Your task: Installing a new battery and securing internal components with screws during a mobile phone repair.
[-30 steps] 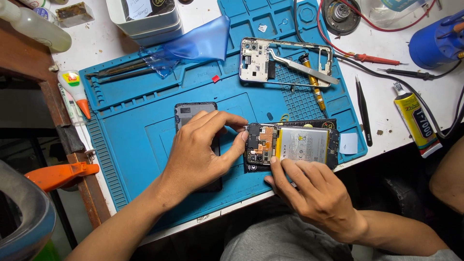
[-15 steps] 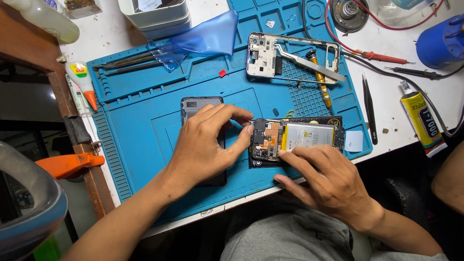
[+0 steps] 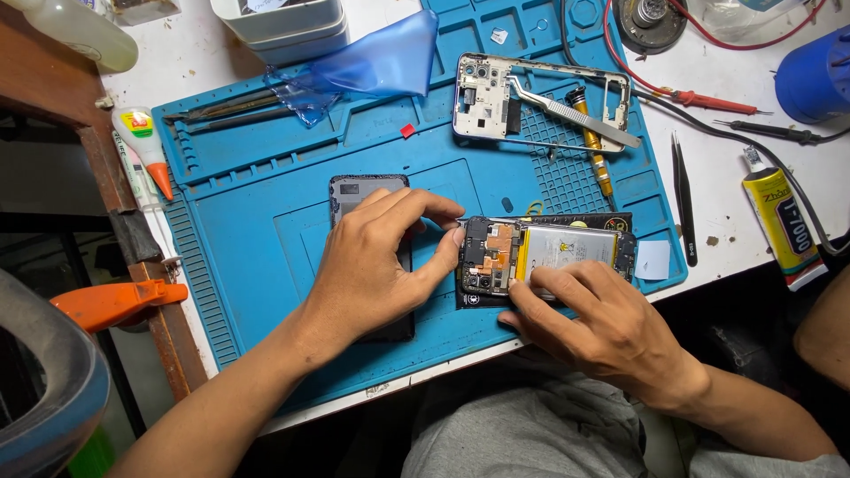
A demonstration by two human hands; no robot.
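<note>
Head view: opened black smartphone with exposed circuit board and silver battery (image 3: pixel 544 257) lies near the front edge of the blue silicone repair mat (image 3: pixel 248 248) on the counter. Left hand (image 3: pixel 376 265) pinches narrow at its left end; right hand (image 3: pixel 602 323) presses fingertips on the battery, grip flat. Dark back cover (image 3: pixel 354 190) lies under the left hand.

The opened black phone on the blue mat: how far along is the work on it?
Done: the opened black phone shows its battery and board; its silver mid-frame lies apart up the blue silicone mat. In hand: the left hand pinches at the board's edge while the right hand steadies it. Left: the frame is still off.
</note>
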